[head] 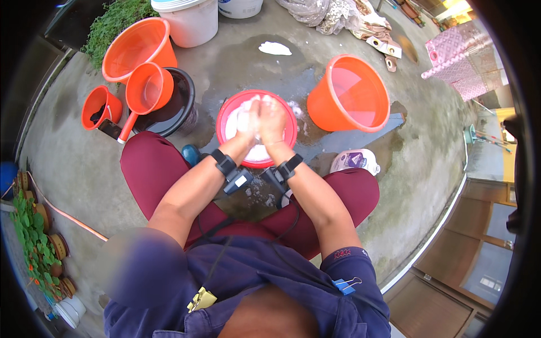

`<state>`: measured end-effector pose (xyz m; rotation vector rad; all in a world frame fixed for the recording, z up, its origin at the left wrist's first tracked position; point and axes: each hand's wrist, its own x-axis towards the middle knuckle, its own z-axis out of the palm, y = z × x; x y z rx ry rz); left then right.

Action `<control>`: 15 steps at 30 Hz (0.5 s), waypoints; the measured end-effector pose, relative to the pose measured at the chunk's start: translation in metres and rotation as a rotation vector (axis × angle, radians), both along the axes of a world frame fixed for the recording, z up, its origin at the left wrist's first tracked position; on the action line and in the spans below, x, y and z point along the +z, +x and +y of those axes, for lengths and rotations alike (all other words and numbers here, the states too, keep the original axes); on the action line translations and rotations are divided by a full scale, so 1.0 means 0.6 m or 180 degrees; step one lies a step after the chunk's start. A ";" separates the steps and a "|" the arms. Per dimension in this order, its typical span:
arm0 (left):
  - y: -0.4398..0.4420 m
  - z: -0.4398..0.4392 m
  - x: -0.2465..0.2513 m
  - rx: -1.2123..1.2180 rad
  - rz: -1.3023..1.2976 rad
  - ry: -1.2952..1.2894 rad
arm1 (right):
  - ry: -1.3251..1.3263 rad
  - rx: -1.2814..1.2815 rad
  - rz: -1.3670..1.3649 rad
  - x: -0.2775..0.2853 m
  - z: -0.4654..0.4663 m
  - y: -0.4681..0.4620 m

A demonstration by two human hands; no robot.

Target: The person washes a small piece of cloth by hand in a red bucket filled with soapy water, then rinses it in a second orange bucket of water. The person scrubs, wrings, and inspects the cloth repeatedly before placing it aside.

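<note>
Between my knees a red plastic basin sits on wet concrete, with white foamy suds inside. My left hand and my right hand are close together over the basin, blurred and smeared with foam. Whether they grip something white, such as a cloth, is hidden by the suds. Each wrist wears a black strap with a small device. To the right of the basin stands an orange bucket holding water. A white jug-shaped bottle with a purple label lies beside my right knee.
At left, an orange dipper rests over a black tub of dark water. Around it are a small orange bucket with something dark inside, a large orange tub and a white bucket. Bundled fabric lies ahead.
</note>
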<state>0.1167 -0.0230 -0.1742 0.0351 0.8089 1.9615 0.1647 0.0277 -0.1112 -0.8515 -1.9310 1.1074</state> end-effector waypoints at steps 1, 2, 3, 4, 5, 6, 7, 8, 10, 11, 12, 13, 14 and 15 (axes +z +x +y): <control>0.007 0.000 0.002 -0.0075 -0.0079 -0.0099 | 0.0332 0.0403 -0.0050 -0.003 0.004 0.000; 0.000 0.000 0.007 -0.0253 -0.0030 0.0042 | 0.0303 0.0556 -0.0359 -0.004 0.005 0.001; 0.011 0.002 0.011 0.0287 0.0053 -0.0294 | 0.0068 0.0210 -0.0243 -0.004 0.009 0.000; 0.001 0.003 0.019 0.0361 -0.0023 -0.0663 | -0.0184 -0.0082 -0.0147 -0.002 0.007 0.001; 0.009 0.001 0.027 0.0309 0.1155 -0.1444 | -0.0399 -0.0403 -0.0019 0.001 0.006 -0.001; 0.002 0.001 0.037 0.0554 0.1278 -0.1439 | -0.0510 -0.0658 -0.0133 0.006 0.004 -0.002; -0.003 -0.003 0.049 0.0296 0.1206 -0.1369 | -0.0379 -0.0333 -0.0018 0.008 -0.002 -0.005; -0.007 -0.003 0.058 -0.0184 0.0776 -0.0267 | -0.0206 -0.0059 0.0101 0.010 -0.005 -0.006; -0.014 -0.006 0.077 -0.0681 0.0109 0.0641 | -0.0099 0.0473 -0.0467 0.006 -0.007 -0.008; -0.016 -0.008 0.086 -0.0846 0.0130 0.0800 | 0.0037 0.0108 -0.0076 0.000 -0.002 -0.012; -0.004 -0.003 0.092 -0.0196 0.0502 -0.0449 | 0.0105 -0.0131 0.0240 -0.009 0.007 -0.015; 0.001 -0.003 0.099 0.0290 0.0797 -0.1747 | 0.0048 -0.0367 0.0425 -0.021 0.021 -0.021; 0.009 0.002 0.105 0.0305 0.1074 -0.1324 | -0.0483 -0.0695 -0.0361 -0.031 0.054 -0.009; 0.008 0.003 0.109 0.0396 0.0800 -0.1289 | -0.0666 -0.0724 0.0019 -0.048 0.071 -0.008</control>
